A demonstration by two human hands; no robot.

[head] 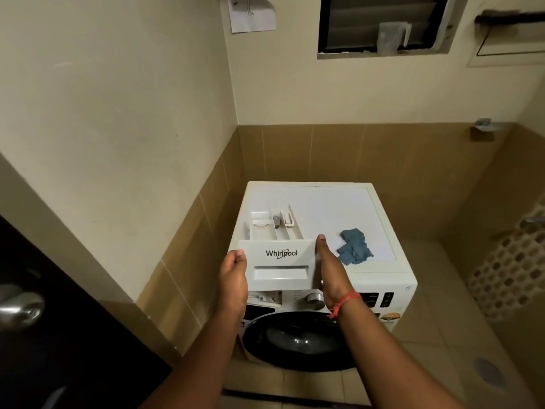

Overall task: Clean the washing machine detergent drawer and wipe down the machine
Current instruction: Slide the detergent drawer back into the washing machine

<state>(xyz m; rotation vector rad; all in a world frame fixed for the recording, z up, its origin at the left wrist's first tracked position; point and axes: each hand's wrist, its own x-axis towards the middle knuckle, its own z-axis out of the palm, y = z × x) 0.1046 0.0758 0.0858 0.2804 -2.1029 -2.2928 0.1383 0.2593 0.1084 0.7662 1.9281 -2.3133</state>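
While both hands grip it from either side, a white detergent drawer [280,261] is held out of its slot, above the front edge of a white front-loading washing machine [383,278]. The left hand [234,278] wraps the drawer's left end, thumb on the front panel's upper corner. The right hand [328,267] presses flat along the right end, fingers extended upward, with an orange thread bracelet [343,302] at the wrist. Both forearms reach forward from the bottom of the view. The front panel reads "Whirlpool" in dark letters above a recessed handle. Behind the panel, the drawer's open compartments extend over the machine's top. A crumpled blue cloth [354,246] lies on the top, just right of the right hand. Below are a round control knob [315,299] and the dark glass door [298,340]. Small print on the control panel is too blurred to read.
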